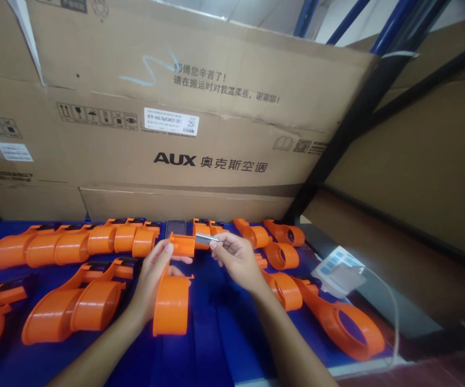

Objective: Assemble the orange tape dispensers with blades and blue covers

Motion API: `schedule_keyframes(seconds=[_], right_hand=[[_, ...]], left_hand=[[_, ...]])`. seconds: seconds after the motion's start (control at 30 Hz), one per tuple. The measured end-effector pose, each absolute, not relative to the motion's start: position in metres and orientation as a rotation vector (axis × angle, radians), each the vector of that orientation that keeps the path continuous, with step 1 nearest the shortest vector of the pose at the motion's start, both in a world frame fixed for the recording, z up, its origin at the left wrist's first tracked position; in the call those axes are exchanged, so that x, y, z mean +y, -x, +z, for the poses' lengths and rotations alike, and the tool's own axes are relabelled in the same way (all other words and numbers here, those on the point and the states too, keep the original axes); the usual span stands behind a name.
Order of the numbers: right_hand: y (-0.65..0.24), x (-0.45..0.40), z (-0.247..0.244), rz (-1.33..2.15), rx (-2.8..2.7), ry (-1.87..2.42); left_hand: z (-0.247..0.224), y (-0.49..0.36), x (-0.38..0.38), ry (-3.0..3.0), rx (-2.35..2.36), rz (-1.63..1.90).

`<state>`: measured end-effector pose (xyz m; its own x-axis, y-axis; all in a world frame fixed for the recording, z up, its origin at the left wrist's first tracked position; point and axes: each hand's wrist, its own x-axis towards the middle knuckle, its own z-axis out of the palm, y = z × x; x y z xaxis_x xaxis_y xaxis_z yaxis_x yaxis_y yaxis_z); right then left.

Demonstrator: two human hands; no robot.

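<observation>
My left hand (155,269) is closed around an orange plastic part (171,305), which has a wide ring below and a short hollow-looking sleeve at its top. Pinched between the thumb and fingers of my right hand (234,255) is a small silver metal rod (206,238). The rod points left, with its tip close to the right end of the sleeve; whether they touch I cannot tell. Behind my hands stand more orange parts, partly hidden by them. A dark phone-like device (176,228) lies just behind the held part.
Orange ring parts with black ends (71,244) line the blue table (212,344) in rows at left and right. A white-and-blue box with a cable (341,271) sits at the right edge. A big cardboard wall (216,188) and a dark metal post (333,145) bound the back.
</observation>
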<state>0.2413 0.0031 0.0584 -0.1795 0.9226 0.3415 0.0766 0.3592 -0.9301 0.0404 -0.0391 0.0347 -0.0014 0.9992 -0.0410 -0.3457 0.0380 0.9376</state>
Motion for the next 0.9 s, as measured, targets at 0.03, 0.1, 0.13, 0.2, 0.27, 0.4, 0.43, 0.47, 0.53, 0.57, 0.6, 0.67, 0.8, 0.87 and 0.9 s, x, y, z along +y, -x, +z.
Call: schedule_keyframes(seconds=[0.03,0.1,0.13,0.2,0.27,0.4,0.43,0.47,0.53,0.57,0.6,0.67,0.8,0.87,0.9], right_hand=[[-0.241,0.003,0.058,0.991,-1.562,0.935],[-0.242,0.002,0.058,0.981,-1.579,0.952],[-0.243,0.002,0.058,0.975,-1.593,0.962],[-0.246,0.002,0.058,0.956,-1.642,0.978],[-0.248,0.003,0.059,0.925,-1.701,0.982],[-0.247,0.005,0.057,0.92,-1.771,0.963],[-0.245,0.005,0.056,0.934,-1.762,0.959],[-0.242,0.005,0.054,0.95,-1.74,0.959],[-0.236,0.006,0.05,0.97,-1.667,0.96],[-0.234,0.006,0.049,0.961,-1.619,0.963],[-0.231,0.006,0.047,0.938,-1.573,0.968],[-0.23,0.007,0.046,0.872,-1.514,0.979],[-0.233,0.006,0.048,0.815,-1.559,0.971],[-0.235,0.005,0.049,0.811,-1.591,0.949],[-0.235,0.005,0.05,0.811,-1.608,0.935]], left_hand=[[0.035,-0.04,-0.039,-0.911,0.971,1.331],[0.034,-0.041,-0.039,-0.9,0.974,1.32],[0.034,-0.04,-0.038,-0.889,0.979,1.313],[0.034,-0.04,-0.036,-0.878,0.99,1.316],[0.034,-0.04,-0.034,-0.903,1.001,1.329],[0.034,-0.042,-0.033,-0.995,1.018,1.324],[0.034,-0.043,-0.033,-1.01,1.012,1.318],[0.034,-0.044,-0.034,-1.023,1.002,1.318],[0.034,-0.045,-0.034,-1.046,0.985,1.335],[0.033,-0.045,-0.034,-1.047,0.987,1.359],[0.033,-0.046,-0.034,-1.036,0.995,1.392],[0.032,-0.045,-0.033,-0.986,1.011,1.447],[0.031,-0.043,-0.03,-0.921,1.006,1.483],[0.031,-0.042,-0.029,-0.942,1.011,1.484],[0.031,-0.042,-0.029,-0.954,1.018,1.478]])
